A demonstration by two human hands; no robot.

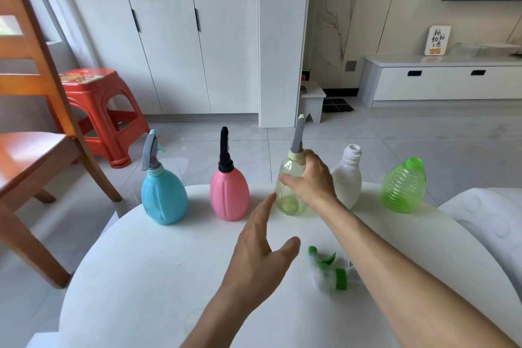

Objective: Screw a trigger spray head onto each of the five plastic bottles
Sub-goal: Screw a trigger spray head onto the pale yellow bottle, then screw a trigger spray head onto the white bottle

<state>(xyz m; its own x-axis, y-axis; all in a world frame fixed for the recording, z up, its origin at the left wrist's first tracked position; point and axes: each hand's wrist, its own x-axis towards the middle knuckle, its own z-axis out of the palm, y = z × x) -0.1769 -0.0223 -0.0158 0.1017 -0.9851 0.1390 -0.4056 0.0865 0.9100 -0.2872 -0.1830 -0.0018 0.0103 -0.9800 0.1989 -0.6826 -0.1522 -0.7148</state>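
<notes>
Five bottles stand in a row along the far edge of the white table [147, 277]. The blue bottle [163, 198], the pink bottle [228, 195] and the pale yellow bottle [288, 192] each carry a spray head. The white bottle [348, 181] and the green ribbed bottle [404, 186] have bare necks. My right hand [309, 178] wraps around the yellow bottle's shoulder. My left hand [262, 251] hovers open just in front of it, empty. A green-and-white spray head [329, 270] lies on the table under my right forearm, partly hidden.
A wooden chair [34, 127] stands at the left, with a red plastic stool [99, 110] behind it. White cupboards and a pillar lie beyond the table. A white cushioned seat [491, 223] adjoins the table's right side.
</notes>
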